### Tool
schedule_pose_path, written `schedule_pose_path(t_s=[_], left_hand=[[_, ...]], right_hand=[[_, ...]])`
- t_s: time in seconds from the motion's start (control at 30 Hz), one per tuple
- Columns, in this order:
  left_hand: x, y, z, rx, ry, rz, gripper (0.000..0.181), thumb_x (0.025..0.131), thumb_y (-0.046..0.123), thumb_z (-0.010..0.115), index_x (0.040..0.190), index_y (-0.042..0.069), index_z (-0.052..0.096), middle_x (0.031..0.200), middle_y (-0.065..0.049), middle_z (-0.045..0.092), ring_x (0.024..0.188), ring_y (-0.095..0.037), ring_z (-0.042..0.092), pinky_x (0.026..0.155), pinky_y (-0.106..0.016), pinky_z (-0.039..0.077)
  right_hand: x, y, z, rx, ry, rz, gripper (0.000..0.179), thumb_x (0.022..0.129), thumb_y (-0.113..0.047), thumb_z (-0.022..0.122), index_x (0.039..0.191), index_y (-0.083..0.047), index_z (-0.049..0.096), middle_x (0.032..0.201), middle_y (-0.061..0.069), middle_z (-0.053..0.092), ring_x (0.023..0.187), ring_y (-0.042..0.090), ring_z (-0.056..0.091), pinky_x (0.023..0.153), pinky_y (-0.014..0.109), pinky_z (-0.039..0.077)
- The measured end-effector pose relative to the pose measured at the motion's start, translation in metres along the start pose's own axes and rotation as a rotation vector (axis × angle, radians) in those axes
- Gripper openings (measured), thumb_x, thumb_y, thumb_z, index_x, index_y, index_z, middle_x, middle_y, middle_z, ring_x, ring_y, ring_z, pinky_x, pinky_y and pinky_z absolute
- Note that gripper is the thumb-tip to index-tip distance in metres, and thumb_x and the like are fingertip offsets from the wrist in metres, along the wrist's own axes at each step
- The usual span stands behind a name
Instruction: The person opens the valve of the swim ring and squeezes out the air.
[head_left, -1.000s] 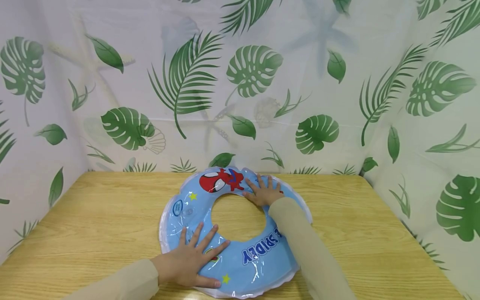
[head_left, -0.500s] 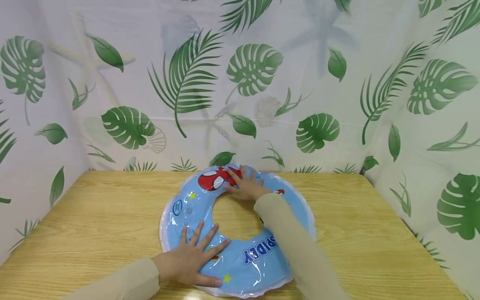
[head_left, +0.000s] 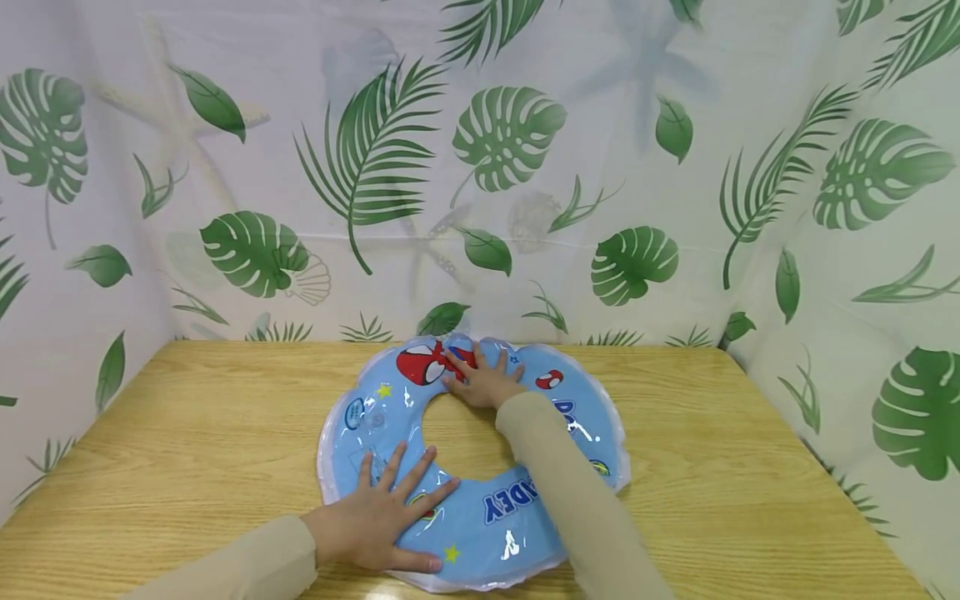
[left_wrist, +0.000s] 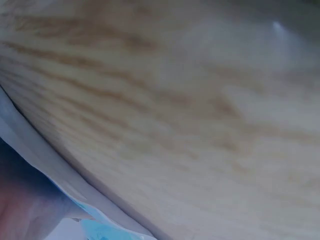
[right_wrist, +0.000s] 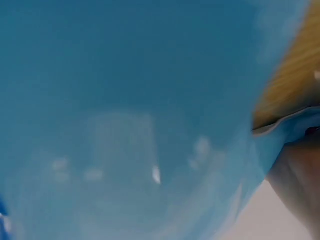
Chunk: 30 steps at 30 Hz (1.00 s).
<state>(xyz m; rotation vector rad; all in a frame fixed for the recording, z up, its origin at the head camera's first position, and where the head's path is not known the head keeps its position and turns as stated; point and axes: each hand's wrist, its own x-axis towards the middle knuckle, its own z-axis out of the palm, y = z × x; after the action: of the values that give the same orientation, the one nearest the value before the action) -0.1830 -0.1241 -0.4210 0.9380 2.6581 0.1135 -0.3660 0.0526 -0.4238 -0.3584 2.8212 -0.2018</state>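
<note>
A light-blue inflatable swim ring [head_left: 517, 542] with a pale rim lies on the wooden table, printed with a red cartoon figure, stars and blue lettering. Spread fingers of my left hand [head_left: 375, 521] rest on its near left side. Across the ring reaches my right arm, and my right hand [head_left: 483, 383] presses on the far side with fingers apart, partly covering the red figure. A small clear valve [head_left: 377, 419] shows on the ring's left. Blue vinyl [right_wrist: 130, 90] fills most of the right wrist view. At the lower left of the left wrist view, part of my left hand [left_wrist: 25, 210] meets the ring's edge.
The wood-grain table [head_left: 217, 433] extends to both sides of the ring. Behind it and at both sides hangs a white curtain [head_left: 525, 275] printed with green leaves. The ring's far rim lies near the table's back edge.
My right hand has slid left along the far side of the ring, from its right part onto the red figure. The ring's far edge has puckered a little. My left hand stays put.
</note>
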Motion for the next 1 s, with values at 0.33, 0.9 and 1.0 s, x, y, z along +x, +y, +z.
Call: schedule_pose_path(t_s=[0.33,0.9,1.0], left_hand=[[0.0017,-0.0009,0.0017,0.008,0.004,-0.001,0.084,0.076,0.08,0.028,0.145,0.041,0.001,0.155,-0.01,-0.007,0.136,-0.05,-0.007,0.093,-0.078,0.003],[0.0027,-0.0018,0.0053,0.026,0.034,0.004,0.084,0.076,0.08,0.027,0.145,0.041,0.002,0.155,-0.01,-0.006,0.136,-0.05,-0.005,0.093,-0.078,0.005],[0.0026,-0.0022,0.0069,0.014,0.043,0.004,0.083,0.076,0.081,0.027,0.145,0.041,0.003,0.155,-0.009,-0.006,0.136,-0.05,-0.005,0.093,-0.078,0.005]], right_hand=[[-0.0025,-0.0041,0.0015,-0.052,-0.026,0.016,0.06,0.089,-0.065,0.025,0.143,-0.046,0.008,0.155,0.006,-0.006,0.136,0.048,-0.01,0.102,0.069,0.001],[0.0002,-0.0039,0.0057,-0.056,-0.031,0.016,0.061,0.089,-0.065,0.023,0.143,-0.046,0.004,0.155,0.006,-0.009,0.136,0.048,-0.01,0.103,0.069,0.0],[-0.0001,-0.0038,0.0059,-0.061,-0.032,0.015,0.061,0.089,-0.065,0.023,0.143,-0.046,0.003,0.155,0.006,-0.009,0.136,0.048,-0.009,0.103,0.069,0.0]])
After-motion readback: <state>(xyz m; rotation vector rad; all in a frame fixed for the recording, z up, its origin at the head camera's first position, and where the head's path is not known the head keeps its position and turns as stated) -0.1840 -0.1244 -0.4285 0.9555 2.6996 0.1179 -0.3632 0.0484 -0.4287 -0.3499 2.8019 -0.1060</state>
